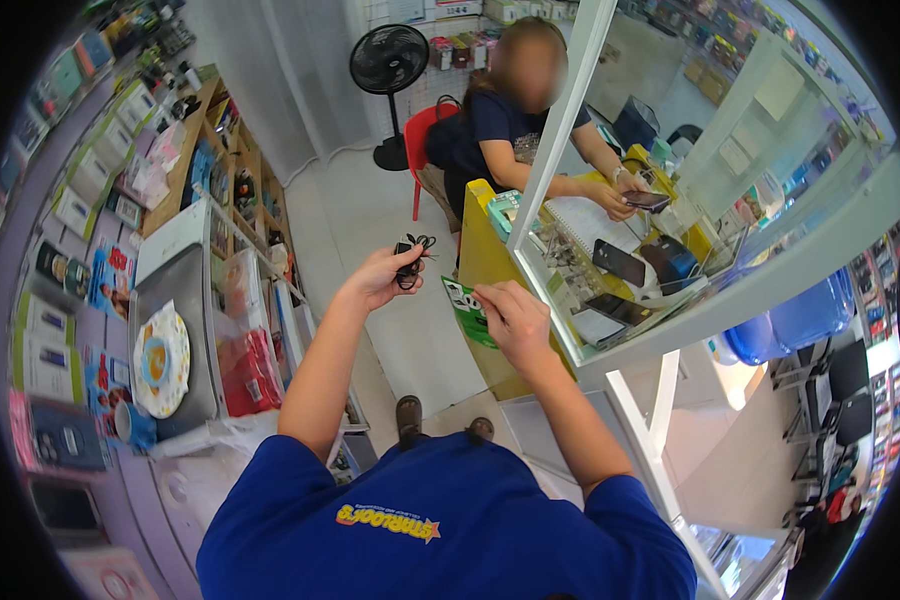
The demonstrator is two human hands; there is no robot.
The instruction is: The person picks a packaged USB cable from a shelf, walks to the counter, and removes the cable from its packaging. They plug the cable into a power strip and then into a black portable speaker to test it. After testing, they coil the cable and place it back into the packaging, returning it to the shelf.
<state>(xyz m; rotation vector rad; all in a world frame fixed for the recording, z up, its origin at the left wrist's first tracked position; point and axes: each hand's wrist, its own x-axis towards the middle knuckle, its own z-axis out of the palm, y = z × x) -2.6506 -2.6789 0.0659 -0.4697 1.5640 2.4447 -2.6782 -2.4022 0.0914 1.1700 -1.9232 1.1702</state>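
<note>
and here's my left hand (378, 278), fingers closed on a looped black cable (408, 274), holding it up above the pale floor (410, 345)! over on the other side, my right hand (520, 318) has thumb and fingers pinched together on the upper edge of a green packet (467, 315), which hangs tilted beside the yellow bench (495, 255), just apart from the cable! beyond the glass, a co-worker (498, 125) on a red chair (419, 135) holds a dark phone (648, 201) in both hands, a black fan (390, 60) standing behind!
</note>
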